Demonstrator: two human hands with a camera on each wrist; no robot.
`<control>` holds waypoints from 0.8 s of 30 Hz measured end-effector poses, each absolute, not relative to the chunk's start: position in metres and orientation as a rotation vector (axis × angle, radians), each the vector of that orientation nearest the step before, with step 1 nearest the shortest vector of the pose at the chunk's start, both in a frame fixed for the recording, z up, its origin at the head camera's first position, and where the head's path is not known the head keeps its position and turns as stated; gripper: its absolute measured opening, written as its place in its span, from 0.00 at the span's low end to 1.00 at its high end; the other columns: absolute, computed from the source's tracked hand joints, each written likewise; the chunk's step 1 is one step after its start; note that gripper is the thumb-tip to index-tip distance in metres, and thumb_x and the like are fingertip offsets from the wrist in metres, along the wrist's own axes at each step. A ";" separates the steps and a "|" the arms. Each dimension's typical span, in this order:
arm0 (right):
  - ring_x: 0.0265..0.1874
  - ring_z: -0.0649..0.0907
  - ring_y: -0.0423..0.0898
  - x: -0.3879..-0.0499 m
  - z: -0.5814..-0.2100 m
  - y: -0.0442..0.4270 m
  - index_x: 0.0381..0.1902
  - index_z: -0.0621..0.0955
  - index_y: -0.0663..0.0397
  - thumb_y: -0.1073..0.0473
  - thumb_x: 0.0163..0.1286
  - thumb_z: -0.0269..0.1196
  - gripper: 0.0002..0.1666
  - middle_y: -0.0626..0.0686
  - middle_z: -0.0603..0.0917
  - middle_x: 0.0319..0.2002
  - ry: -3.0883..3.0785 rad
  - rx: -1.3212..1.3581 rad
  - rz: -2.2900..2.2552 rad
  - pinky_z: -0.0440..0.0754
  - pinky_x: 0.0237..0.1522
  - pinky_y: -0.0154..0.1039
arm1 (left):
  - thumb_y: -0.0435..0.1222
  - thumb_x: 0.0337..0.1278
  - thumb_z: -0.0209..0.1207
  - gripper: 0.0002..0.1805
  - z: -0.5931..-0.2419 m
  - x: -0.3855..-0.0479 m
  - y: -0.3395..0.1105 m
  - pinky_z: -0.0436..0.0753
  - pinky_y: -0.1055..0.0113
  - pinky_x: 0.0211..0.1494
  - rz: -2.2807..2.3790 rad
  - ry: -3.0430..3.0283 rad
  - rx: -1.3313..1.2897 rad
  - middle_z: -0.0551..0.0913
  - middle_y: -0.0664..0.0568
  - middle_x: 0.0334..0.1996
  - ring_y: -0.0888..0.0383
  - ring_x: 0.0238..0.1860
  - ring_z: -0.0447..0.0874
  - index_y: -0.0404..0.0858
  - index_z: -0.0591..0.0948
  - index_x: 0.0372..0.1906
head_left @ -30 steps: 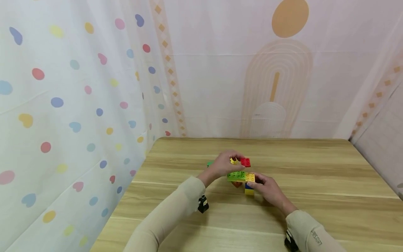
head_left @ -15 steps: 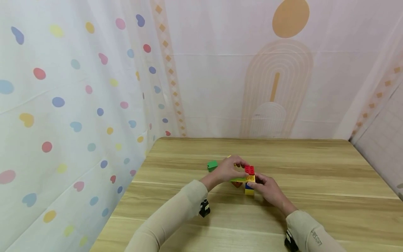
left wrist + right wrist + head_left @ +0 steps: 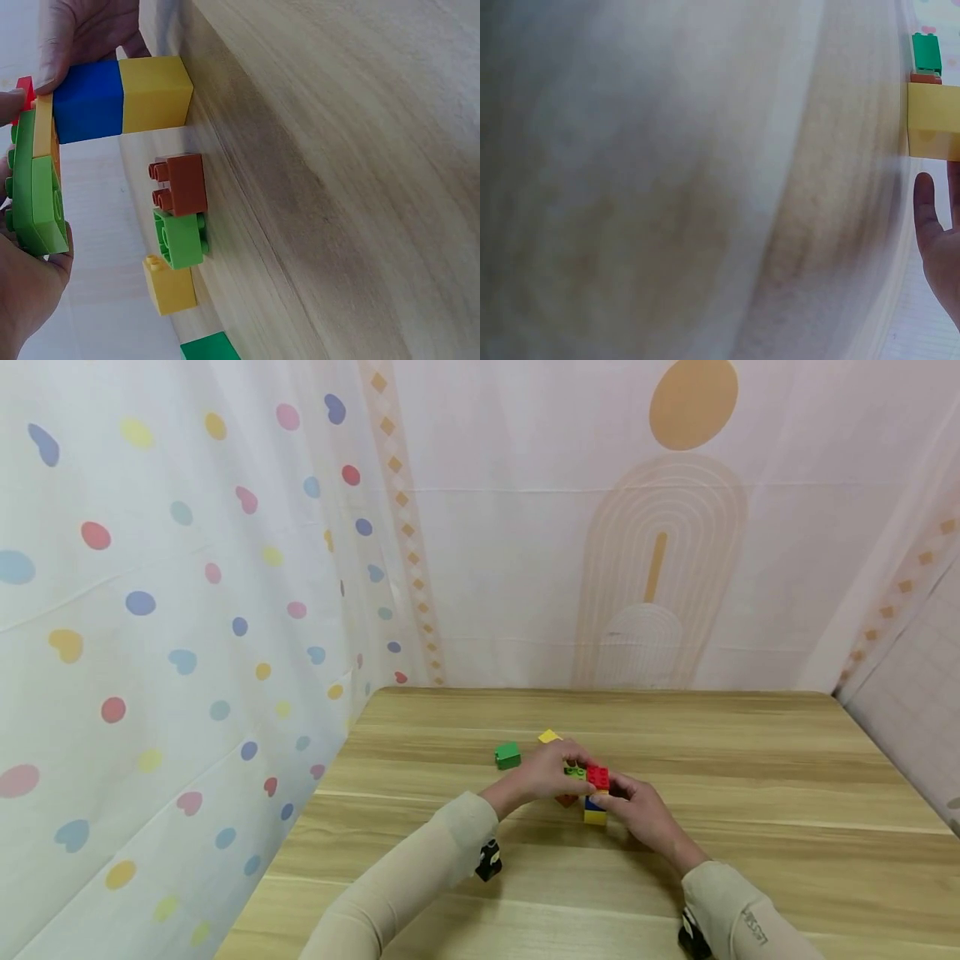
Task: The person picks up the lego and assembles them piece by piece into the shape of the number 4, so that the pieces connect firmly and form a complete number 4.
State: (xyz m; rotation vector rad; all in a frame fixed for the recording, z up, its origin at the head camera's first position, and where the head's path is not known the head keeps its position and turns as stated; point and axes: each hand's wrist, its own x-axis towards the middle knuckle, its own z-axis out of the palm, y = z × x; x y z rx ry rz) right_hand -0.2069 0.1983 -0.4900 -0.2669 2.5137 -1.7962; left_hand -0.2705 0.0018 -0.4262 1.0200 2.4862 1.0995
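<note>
A small tower of toy building bricks stands on the table, a yellow brick [image 3: 156, 94] at its foot and a blue brick [image 3: 88, 101] above. On top lie a thin orange-yellow brick [image 3: 43, 124] and a light green brick row [image 3: 31, 187] that juts out to the left. A red brick [image 3: 597, 777] sits at the top of the tower, with my left hand [image 3: 551, 774] pinching it between thumb and fingers. From the right, my right hand [image 3: 641, 814] grips the upper tower, thumb in front and fingers behind. The left hand partly hides the green row.
Beside the tower, loose bricks lie on the wooden table [image 3: 750, 777]: a reddish-brown brick [image 3: 186, 184], a light green brick [image 3: 180, 238], a yellow brick [image 3: 171, 286] and a dark green brick [image 3: 507, 756]. A printed curtain [image 3: 510, 568] hangs behind the table.
My left hand has carried the red brick right and down onto the tower's top. The dark green brick has come into fuller view. My right hand stays where it was.
</note>
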 end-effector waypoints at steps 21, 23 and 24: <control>0.50 0.79 0.49 -0.205 -0.487 0.203 0.62 0.79 0.54 0.48 0.71 0.64 0.26 0.54 0.83 0.54 2.562 -0.255 -1.763 0.76 0.53 0.46 | 0.42 0.56 0.71 0.15 -0.421 -0.273 0.012 0.75 0.72 0.42 0.857 2.579 1.095 0.79 0.65 0.37 0.65 0.40 0.73 0.44 0.88 0.47; 0.50 0.79 0.50 -0.206 -0.488 0.203 0.62 0.79 0.55 0.49 0.71 0.64 0.26 0.55 0.83 0.54 2.561 -0.250 -1.771 0.76 0.53 0.47 | 0.42 0.56 0.70 0.15 -0.422 -0.274 0.012 0.75 0.72 0.42 0.859 2.572 1.102 0.79 0.64 0.37 0.65 0.40 0.74 0.44 0.87 0.48; 0.51 0.79 0.50 -0.206 -0.488 0.203 0.63 0.78 0.55 0.50 0.71 0.64 0.26 0.55 0.82 0.55 2.560 -0.254 -1.774 0.76 0.53 0.48 | 0.43 0.56 0.70 0.15 -0.422 -0.274 0.012 0.75 0.72 0.42 0.853 2.574 1.110 0.79 0.64 0.38 0.66 0.40 0.74 0.44 0.87 0.48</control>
